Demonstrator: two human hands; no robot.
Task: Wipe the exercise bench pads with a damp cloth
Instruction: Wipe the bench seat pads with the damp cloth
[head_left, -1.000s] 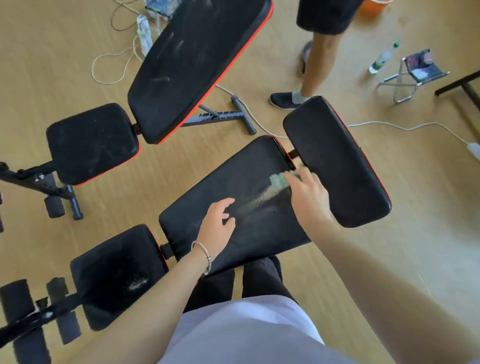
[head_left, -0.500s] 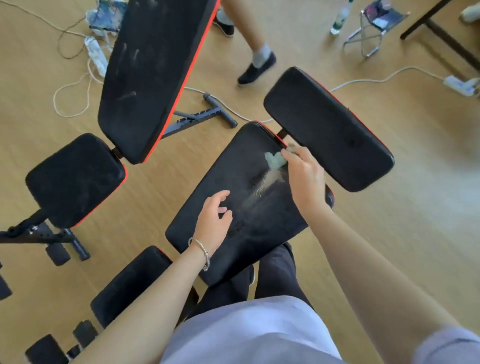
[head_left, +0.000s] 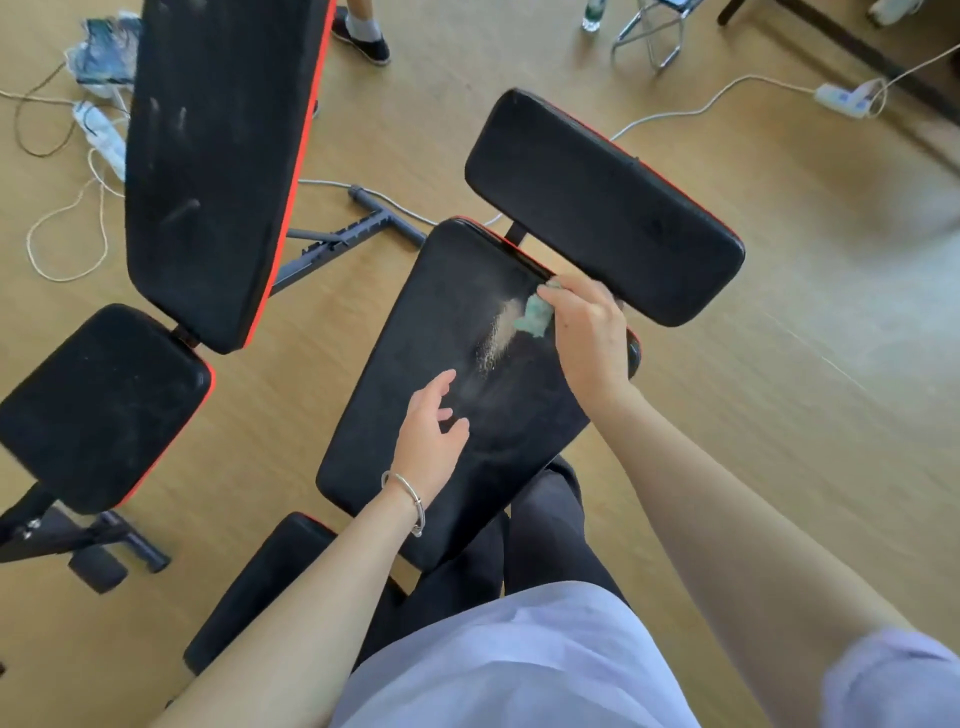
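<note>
right grip (head_left: 587, 338) curled round damp cloth (head_left: 531, 316), pressed at far end of middle pad (head_left: 415, 338) | pad's long axis runs back from grip toward body | left grip (head_left: 428, 436) loose, empty, nearer body, over pad

bench pads (head_left: 447, 364) black, red edge trim; cloth (head_left: 532, 317) pale green; pale wet streak (head_left: 501, 332); floor (head_left: 779, 415) tan wood grain; bracelet (head_left: 410, 499) silver.

A pale lilac short-sleeved top (head_left: 519, 660), dark trousers (head_left: 540, 540), a silver bangle (head_left: 410, 499) on the left wrist.
</note>
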